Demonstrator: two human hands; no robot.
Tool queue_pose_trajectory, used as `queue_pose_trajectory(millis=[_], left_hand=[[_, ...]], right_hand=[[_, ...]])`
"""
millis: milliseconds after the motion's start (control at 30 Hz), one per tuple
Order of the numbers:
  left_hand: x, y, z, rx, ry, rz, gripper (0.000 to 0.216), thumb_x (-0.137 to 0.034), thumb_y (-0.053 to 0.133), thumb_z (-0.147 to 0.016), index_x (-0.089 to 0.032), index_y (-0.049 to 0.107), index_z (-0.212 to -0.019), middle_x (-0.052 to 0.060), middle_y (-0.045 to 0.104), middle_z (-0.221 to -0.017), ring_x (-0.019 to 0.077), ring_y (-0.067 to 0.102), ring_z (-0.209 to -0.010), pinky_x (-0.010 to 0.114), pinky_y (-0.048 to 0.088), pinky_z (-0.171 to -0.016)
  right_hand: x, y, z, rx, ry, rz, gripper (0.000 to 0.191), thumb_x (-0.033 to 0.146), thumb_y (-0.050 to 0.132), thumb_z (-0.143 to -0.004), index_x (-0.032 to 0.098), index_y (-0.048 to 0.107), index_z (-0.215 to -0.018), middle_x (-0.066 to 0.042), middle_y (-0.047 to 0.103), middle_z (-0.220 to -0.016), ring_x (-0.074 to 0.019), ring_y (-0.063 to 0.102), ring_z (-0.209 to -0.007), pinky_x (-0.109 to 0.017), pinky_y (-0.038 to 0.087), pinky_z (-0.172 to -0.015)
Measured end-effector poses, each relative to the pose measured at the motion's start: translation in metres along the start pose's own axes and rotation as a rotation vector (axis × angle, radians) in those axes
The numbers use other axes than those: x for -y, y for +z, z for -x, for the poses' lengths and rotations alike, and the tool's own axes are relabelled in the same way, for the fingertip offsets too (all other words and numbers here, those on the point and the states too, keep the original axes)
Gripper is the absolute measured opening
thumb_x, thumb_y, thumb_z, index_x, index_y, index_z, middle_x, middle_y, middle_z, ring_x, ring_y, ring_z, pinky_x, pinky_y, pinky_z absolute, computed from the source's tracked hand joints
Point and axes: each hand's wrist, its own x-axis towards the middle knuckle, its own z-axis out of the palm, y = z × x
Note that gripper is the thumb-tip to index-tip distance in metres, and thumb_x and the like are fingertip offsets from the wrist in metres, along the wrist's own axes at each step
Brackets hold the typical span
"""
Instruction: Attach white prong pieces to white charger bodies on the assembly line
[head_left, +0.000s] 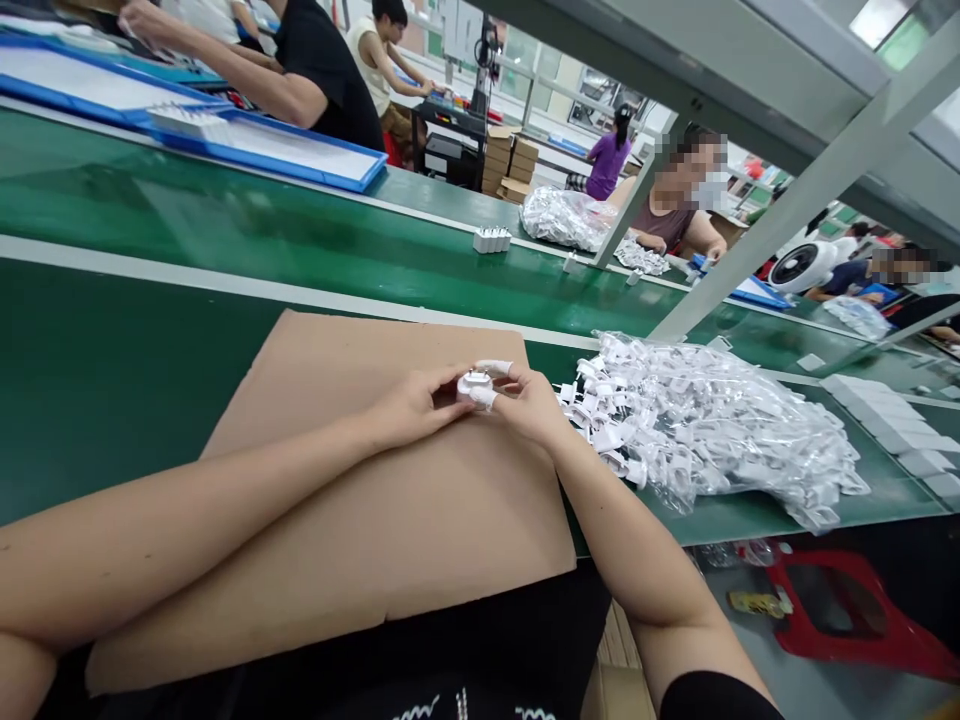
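Two hands, the left hand [416, 408] and right hand [529, 405], pinch a white plug adapter [472, 387] between white-capped fingertips [495, 367] over the 12 o'clock side of a cardboard sheet [375, 500] in the head view, where a slackened pinch could drop it among the bagged white plugs [705, 430] at 3 o'clock.

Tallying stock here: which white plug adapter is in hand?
The adapter pinched between left hand and right hand above the cardboard sheet; the others lie in the bagged heap or on the green belt.

Bagged plugs [712, 430] right of cardboard sheet [420, 520]
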Motion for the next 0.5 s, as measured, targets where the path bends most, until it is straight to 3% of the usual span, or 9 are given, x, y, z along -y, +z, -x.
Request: queue_pose_trajectory(millis=[100,200,300,367,500], left_hand=[[-0.002,0.002,0.000,-0.024,-0.027,0.034,0.059,-0.052,0.070,-0.091,-0.024,0.060,-0.142,0.010,0.064,-0.145,0.0292,0.065,-0.128,0.047,0.051,-0.113],[-0.006,0.000,-0.003,-0.024,-0.090,0.047,0.059,-0.051,0.072,-0.088,-0.023,0.062,-0.139,0.010,0.068,-0.139,0.0278,0.068,-0.121,0.047,0.054,-0.109],[-0.003,-0.010,-0.017,-0.053,-0.181,0.053,0.062,-0.053,0.077,-0.082,-0.023,0.065,-0.135,0.010,0.074,-0.127,0.0267,0.073,-0.106,0.047,0.058,-0.101],[0.006,-0.023,-0.035,-0.155,-0.253,0.004,0.066,-0.051,0.081,-0.076,-0.022,0.066,-0.133,0.010,0.076,-0.124,0.0270,0.073,-0.103,0.046,0.057,-0.100],[0.039,-0.057,-0.083,-0.410,-0.395,-0.176,0.063,-0.038,0.083,-0.073,-0.023,0.066,-0.131,0.007,0.077,-0.119,0.0249,0.072,-0.102,0.039,0.056,-0.098]], right_hand=[[0.004,-0.020,0.002,-0.071,0.001,0.089,0.048,0.036,0.072,-0.087,0.023,0.067,-0.132,-0.009,0.073,-0.124,-0.0211,0.069,-0.104,-0.037,0.055,-0.091],[0.005,-0.046,0.007,-0.124,-0.047,0.494,0.039,0.034,0.074,-0.086,0.021,0.072,-0.122,-0.011,0.072,-0.124,-0.0288,0.062,-0.115,-0.045,0.051,-0.098],[0.003,-0.064,0.013,-0.064,0.025,0.851,0.051,0.037,0.083,-0.076,0.020,0.073,-0.123,-0.015,0.070,-0.120,-0.0381,0.056,-0.119,-0.051,0.050,-0.095],[0.001,-0.069,0.014,-0.017,0.085,0.959,0.052,0.034,0.085,-0.072,0.020,0.074,-0.121,-0.017,0.069,-0.117,-0.0406,0.055,-0.117,-0.051,0.051,-0.091],[-0.002,-0.068,0.012,0.002,0.127,1.003,0.028,0.013,0.076,-0.074,0.021,0.077,-0.101,-0.016,0.071,-0.106,-0.0369,0.060,-0.106,-0.043,0.053,-0.076]])
